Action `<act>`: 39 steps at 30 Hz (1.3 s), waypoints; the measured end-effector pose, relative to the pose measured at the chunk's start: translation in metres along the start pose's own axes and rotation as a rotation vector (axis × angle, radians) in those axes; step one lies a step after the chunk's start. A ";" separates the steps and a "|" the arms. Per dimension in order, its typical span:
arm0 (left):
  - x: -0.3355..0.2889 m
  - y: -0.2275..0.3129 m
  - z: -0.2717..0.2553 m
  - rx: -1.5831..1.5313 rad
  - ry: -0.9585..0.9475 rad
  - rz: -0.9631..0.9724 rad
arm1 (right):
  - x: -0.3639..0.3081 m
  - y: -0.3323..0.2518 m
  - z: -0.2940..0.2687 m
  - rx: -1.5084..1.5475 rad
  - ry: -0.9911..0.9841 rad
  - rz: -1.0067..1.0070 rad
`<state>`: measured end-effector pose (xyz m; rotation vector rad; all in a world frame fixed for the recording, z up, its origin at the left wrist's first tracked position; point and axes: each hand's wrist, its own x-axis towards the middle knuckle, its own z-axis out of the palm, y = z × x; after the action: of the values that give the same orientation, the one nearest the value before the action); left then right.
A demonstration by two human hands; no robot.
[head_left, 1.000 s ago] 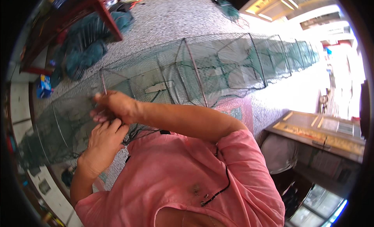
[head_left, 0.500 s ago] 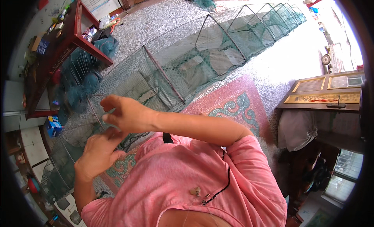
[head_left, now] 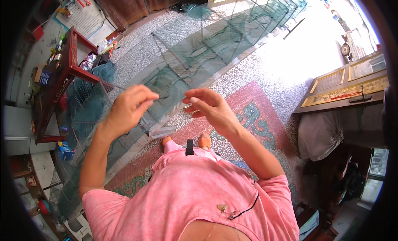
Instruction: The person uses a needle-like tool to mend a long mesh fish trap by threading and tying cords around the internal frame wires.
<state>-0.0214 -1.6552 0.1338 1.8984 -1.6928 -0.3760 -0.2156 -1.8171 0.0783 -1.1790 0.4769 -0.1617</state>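
Both my hands are raised in front of my chest, apart, over a long green mesh fish trap (head_left: 178, 81) with thin dark frames. The trap stretches across the floor from the lower left to the far upper right. My left hand (head_left: 127, 110) is closed, its thumb and fingertips drawn together and pointing right. Facing it, my right hand (head_left: 213, 110) has curled fingers, the thumb close to the index finger. Anything held between the fingertips is too fine to make out. The mesh lies below both hands.
A dark red wooden table (head_left: 85, 73) stands at the left with more green netting (head_left: 89, 98) beside it. At the right are a carved wooden panel (head_left: 344, 85) and a grey bag (head_left: 319, 135). My feet (head_left: 204, 140) stand on the patterned floor (head_left: 253, 116).
My hands were close together at the left, the right forearm across my body. Now they are apart, the right hand moved rightward. The trap's raised frames look more collapsed and shifted.
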 end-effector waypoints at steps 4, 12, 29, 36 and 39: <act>0.072 -0.020 0.033 0.079 0.189 0.115 | -0.022 0.004 -0.057 0.048 0.126 -0.007; 0.164 -0.039 0.058 0.308 -0.294 -0.272 | -0.027 0.004 -0.105 0.020 0.151 -0.007; 0.168 -0.034 0.103 -0.125 0.366 -0.334 | 0.104 -0.049 -0.122 -1.317 -0.211 -0.917; 0.164 -0.025 0.100 -0.225 0.361 -0.473 | 0.135 -0.070 -0.138 -1.670 -0.539 -0.436; 0.169 -0.021 0.088 -0.089 0.145 -0.429 | 0.141 -0.083 -0.145 -1.559 -0.592 -0.514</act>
<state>-0.0255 -1.8382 0.0771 2.1590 -1.1510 -0.4552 -0.1435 -2.0232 0.0731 -2.7466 -0.3893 0.1862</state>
